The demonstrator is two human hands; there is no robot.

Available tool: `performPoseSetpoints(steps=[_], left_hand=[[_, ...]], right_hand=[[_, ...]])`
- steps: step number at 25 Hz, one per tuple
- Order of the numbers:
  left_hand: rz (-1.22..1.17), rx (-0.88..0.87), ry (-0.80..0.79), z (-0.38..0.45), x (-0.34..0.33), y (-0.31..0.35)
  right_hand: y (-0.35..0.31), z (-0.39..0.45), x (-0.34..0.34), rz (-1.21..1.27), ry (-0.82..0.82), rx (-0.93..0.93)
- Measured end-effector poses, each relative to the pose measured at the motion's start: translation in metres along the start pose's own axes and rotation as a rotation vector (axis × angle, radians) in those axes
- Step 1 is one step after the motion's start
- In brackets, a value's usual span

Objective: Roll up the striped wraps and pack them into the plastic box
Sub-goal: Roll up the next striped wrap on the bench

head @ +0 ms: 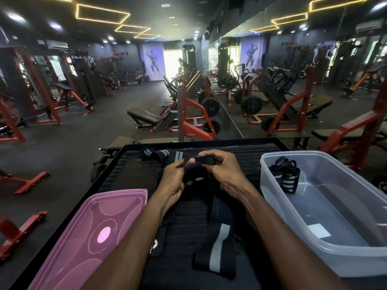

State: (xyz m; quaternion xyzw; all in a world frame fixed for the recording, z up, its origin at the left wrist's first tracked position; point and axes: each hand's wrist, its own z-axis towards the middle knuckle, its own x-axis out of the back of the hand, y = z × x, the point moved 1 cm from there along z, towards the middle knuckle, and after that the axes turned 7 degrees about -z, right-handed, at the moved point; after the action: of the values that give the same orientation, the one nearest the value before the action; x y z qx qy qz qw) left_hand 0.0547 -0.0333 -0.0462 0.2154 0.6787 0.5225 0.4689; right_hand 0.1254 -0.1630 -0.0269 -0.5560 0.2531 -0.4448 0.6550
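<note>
Both my hands hold one black wrap with grey stripes (196,174) above the middle of the black ribbed platform (129,170). My left hand (174,181) grips its rolled part from the left, and my right hand (219,166) pinches its end from the right. The loose tail of the wrap (217,245) runs down toward me and shows a grey stripe. Another striped wrap (161,153) lies unrolled at the far edge of the platform. The clear plastic box (335,216) stands at the right, with rolled striped wraps (287,174) in its far left corner.
A pink translucent lid (88,237) lies on the platform's left side. A black item with a white logo (157,241) lies between my forearms. Red and black gym machines, benches and a mirror wall fill the room beyond the platform.
</note>
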Motion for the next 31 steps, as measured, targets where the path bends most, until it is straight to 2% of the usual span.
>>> performPoseSetpoints(steps=[3,5,9,12,15,18,20,22,25,27,31], left_hand=[[0.047,-0.107,-0.004,0.0011,0.0031,0.0012],[0.066,-0.130,-0.037,-0.0017,0.0024,0.0029],[0.020,-0.034,-0.057,-0.0021,-0.0024,0.0023],[0.035,0.023,-0.028,-0.0042,-0.0042,0.0032],[0.054,-0.088,-0.015,-0.0041,-0.0019,0.0046],[0.170,-0.194,-0.064,-0.0028,0.0022,0.0047],[0.254,-0.244,-0.089,-0.0035,0.0026,0.0041],[0.211,-0.238,-0.103,-0.0050,0.0007,0.0040],[-0.009,-0.067,-0.118,-0.0051,-0.0042,0.0035],[0.005,-0.007,-0.093,-0.0057,-0.0063,0.0015],[0.029,-0.093,-0.043,-0.0030,-0.0037,-0.0010]], right_hand=[[-0.0007,-0.0012,-0.0021,0.137,-0.045,-0.177],[-0.0010,-0.0029,-0.0020,0.172,-0.064,-0.231],[0.0006,0.0013,0.0023,0.222,0.007,-0.143],[0.0034,0.0019,0.0004,0.142,-0.004,-0.078],[0.0015,0.0003,-0.0007,0.175,-0.028,-0.118],[-0.0035,-0.0024,0.0011,0.289,-0.105,-0.262],[-0.0009,-0.0011,0.0015,0.236,-0.085,-0.285],[0.0000,-0.0007,0.0006,0.195,-0.034,-0.240],[-0.0011,-0.0001,0.0024,0.260,-0.001,-0.192],[0.0001,0.0002,0.0023,0.252,-0.011,-0.162],[0.0024,0.0013,-0.0001,0.237,-0.017,-0.157]])
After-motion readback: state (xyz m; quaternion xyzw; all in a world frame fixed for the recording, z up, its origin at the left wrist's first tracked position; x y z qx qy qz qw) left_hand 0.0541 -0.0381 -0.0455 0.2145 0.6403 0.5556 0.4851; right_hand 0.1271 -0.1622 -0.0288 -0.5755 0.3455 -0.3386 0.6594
